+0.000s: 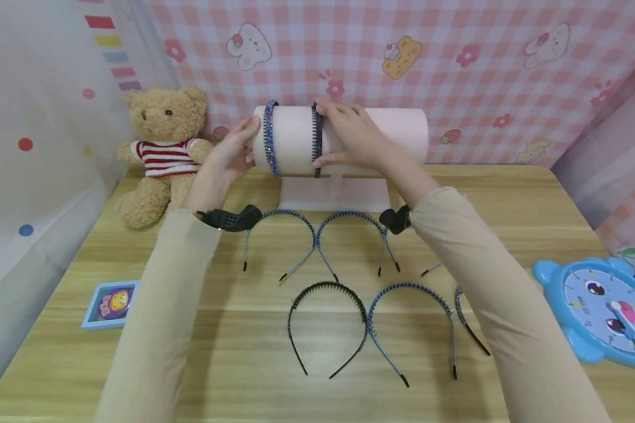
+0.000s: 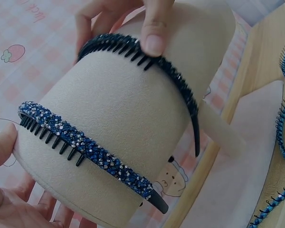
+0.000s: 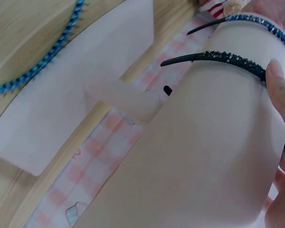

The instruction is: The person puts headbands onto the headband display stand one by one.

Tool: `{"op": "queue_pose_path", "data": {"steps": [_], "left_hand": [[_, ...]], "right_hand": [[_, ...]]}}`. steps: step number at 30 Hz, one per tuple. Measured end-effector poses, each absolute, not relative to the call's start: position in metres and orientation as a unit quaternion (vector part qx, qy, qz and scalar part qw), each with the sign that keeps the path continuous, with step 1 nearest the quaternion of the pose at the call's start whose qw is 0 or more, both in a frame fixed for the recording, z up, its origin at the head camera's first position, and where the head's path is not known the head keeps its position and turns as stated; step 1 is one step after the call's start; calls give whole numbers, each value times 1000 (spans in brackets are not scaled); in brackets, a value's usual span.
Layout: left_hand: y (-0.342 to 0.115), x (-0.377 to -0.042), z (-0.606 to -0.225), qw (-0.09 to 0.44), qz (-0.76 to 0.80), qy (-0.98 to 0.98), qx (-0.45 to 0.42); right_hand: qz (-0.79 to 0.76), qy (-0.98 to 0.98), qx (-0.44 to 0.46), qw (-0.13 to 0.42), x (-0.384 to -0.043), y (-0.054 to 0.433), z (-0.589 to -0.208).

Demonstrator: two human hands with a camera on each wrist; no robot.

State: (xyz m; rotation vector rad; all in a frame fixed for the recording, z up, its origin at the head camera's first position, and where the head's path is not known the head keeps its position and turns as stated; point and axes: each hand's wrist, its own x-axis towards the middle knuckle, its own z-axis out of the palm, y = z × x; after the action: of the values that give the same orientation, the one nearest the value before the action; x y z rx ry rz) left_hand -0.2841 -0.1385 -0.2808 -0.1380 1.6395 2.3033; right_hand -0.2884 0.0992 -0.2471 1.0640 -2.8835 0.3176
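A pale padded headband display stand lies crosswise at the back of the table, its roll raised on a post over a flat base. Toward its left end sits a headband with blue and silver glitter. Farther right along the roll is a black toothed headband with dark sparkling stones. My right hand holds this black headband, thumb on the front part and fingers over the top and behind. With my left hand I grip the roll's left end, thumb at the rim, beside the blue headband.
Several blue headbands and a black headband lie on the wooden table before the stand. A teddy bear sits back left, near a small blue frame. At right lies a blue clock.
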Motion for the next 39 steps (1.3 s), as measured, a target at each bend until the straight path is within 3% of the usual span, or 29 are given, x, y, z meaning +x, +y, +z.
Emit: {"op": "queue_pose_path", "data": {"steps": [22, 39], "left_hand": [[-138, -283, -282, 147, 808, 568, -50], [-140, -285, -280, 154, 796, 582, -63]], "right_hand": [[90, -928, 360, 48, -289, 57, -251], [117, -927, 353, 48, -286, 68, -250]]}}
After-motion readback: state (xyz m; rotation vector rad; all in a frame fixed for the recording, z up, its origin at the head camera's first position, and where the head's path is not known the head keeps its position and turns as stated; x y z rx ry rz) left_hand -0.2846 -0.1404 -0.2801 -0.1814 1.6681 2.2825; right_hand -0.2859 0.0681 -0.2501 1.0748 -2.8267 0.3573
